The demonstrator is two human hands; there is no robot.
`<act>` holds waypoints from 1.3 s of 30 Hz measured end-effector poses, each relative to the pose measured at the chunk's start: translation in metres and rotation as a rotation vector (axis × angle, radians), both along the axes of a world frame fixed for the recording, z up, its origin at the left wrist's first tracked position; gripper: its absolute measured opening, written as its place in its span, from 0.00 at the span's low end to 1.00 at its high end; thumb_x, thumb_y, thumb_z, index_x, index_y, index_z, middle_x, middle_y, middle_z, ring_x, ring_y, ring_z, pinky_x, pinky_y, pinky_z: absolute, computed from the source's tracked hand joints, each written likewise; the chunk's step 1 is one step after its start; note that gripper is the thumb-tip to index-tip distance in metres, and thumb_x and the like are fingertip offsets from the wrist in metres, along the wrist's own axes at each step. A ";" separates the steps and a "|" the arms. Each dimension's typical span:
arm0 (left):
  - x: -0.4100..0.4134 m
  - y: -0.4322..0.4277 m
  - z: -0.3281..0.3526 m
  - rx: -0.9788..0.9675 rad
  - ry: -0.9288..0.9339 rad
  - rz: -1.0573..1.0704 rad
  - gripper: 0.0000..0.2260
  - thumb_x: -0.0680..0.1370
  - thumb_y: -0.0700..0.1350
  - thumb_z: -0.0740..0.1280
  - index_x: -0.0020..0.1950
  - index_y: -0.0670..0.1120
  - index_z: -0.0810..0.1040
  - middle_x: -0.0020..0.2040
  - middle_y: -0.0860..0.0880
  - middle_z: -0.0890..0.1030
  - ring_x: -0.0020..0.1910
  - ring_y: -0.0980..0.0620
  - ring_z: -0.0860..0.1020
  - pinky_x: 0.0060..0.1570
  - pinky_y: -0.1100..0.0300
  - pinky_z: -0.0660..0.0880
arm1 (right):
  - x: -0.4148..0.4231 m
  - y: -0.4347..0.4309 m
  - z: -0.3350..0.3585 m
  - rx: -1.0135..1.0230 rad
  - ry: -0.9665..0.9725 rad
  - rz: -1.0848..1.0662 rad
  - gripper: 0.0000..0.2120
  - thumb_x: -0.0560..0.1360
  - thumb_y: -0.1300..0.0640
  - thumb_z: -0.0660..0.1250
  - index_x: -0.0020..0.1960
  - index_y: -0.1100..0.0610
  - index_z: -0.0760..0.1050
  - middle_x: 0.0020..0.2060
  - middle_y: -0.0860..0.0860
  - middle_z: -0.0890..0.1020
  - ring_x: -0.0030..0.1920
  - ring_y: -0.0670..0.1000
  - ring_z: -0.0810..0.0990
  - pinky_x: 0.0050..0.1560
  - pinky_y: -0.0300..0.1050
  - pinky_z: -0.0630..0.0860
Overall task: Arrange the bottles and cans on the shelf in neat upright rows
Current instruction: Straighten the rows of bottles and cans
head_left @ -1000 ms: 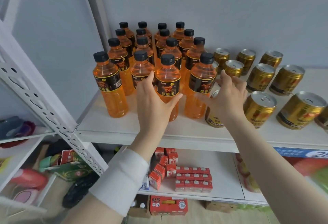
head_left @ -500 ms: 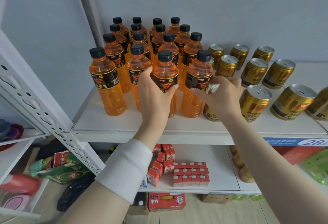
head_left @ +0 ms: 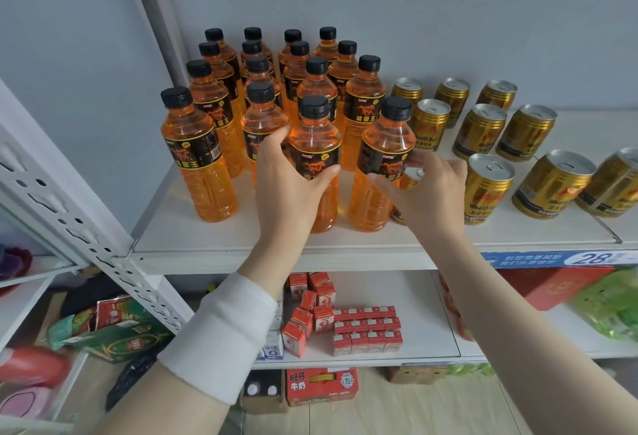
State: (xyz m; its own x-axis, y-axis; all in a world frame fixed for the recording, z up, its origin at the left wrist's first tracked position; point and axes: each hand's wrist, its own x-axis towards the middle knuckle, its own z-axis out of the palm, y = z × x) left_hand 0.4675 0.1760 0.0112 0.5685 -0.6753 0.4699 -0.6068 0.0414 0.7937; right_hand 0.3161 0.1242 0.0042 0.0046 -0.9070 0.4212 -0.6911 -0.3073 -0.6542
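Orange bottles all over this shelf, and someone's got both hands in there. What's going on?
A person is tidying drinks on a white shelf. The left hand grips a front-row orange bottle, and the right hand grips the neighbouring bottle. Both bottles stand upright on the shelf, in front of more rows of the same drink. To the right, gold cans stand upright, loosely spaced.

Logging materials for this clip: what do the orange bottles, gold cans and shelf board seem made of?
Orange bottles: likely clear glossy plastic; liquid shows through. Gold cans: metal, shiny; silvery pull-tab lids, ridged sides. Shelf board: matte off-white, perhaps laminated board or painted metal.
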 end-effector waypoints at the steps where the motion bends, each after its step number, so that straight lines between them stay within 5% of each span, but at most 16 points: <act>1: 0.001 0.000 0.000 -0.001 -0.001 -0.012 0.33 0.66 0.50 0.76 0.67 0.45 0.67 0.63 0.47 0.74 0.62 0.50 0.74 0.60 0.54 0.74 | 0.001 0.000 -0.002 -0.003 -0.010 0.001 0.30 0.65 0.40 0.71 0.61 0.54 0.73 0.57 0.47 0.79 0.61 0.52 0.65 0.54 0.40 0.62; 12: 0.005 0.001 -0.005 -0.007 0.035 -0.085 0.35 0.66 0.51 0.76 0.68 0.45 0.65 0.63 0.46 0.73 0.63 0.50 0.73 0.62 0.51 0.74 | 0.015 0.020 -0.041 -0.238 -0.125 -0.075 0.33 0.67 0.45 0.71 0.66 0.59 0.68 0.57 0.58 0.73 0.57 0.55 0.67 0.58 0.45 0.65; 16: 0.003 0.000 -0.003 -0.004 0.041 -0.064 0.33 0.67 0.50 0.76 0.68 0.45 0.65 0.64 0.47 0.73 0.63 0.51 0.73 0.62 0.56 0.73 | 0.024 0.033 -0.064 -0.128 -0.326 -0.032 0.30 0.65 0.55 0.75 0.64 0.58 0.68 0.58 0.55 0.71 0.58 0.56 0.72 0.59 0.54 0.72; 21: 0.004 -0.001 -0.006 -0.027 0.049 -0.060 0.33 0.67 0.49 0.76 0.67 0.45 0.66 0.62 0.47 0.75 0.61 0.51 0.75 0.60 0.55 0.75 | 0.042 0.029 -0.074 0.010 -0.478 -0.125 0.33 0.64 0.57 0.76 0.65 0.59 0.66 0.60 0.55 0.69 0.62 0.55 0.71 0.63 0.49 0.70; 30: 0.007 0.000 -0.004 -0.030 0.053 -0.061 0.31 0.66 0.50 0.76 0.65 0.46 0.68 0.61 0.49 0.77 0.58 0.53 0.76 0.56 0.63 0.75 | 0.060 0.026 -0.079 0.010 -0.533 -0.264 0.31 0.66 0.60 0.76 0.65 0.63 0.67 0.61 0.57 0.68 0.63 0.54 0.69 0.60 0.37 0.66; 39: 0.009 0.000 -0.005 -0.037 0.022 -0.077 0.32 0.67 0.50 0.76 0.65 0.46 0.67 0.61 0.49 0.77 0.58 0.53 0.76 0.56 0.62 0.76 | 0.055 0.024 -0.076 0.032 -0.504 -0.274 0.31 0.64 0.57 0.77 0.62 0.62 0.68 0.59 0.56 0.69 0.62 0.56 0.70 0.59 0.48 0.73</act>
State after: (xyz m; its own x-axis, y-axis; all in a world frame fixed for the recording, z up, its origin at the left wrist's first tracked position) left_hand 0.4768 0.1758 0.0058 0.5260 -0.6998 0.4833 -0.5827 0.1174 0.8042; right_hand 0.3706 0.1483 -0.0721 -0.4264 -0.8591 0.2831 -0.3430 -0.1361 -0.9294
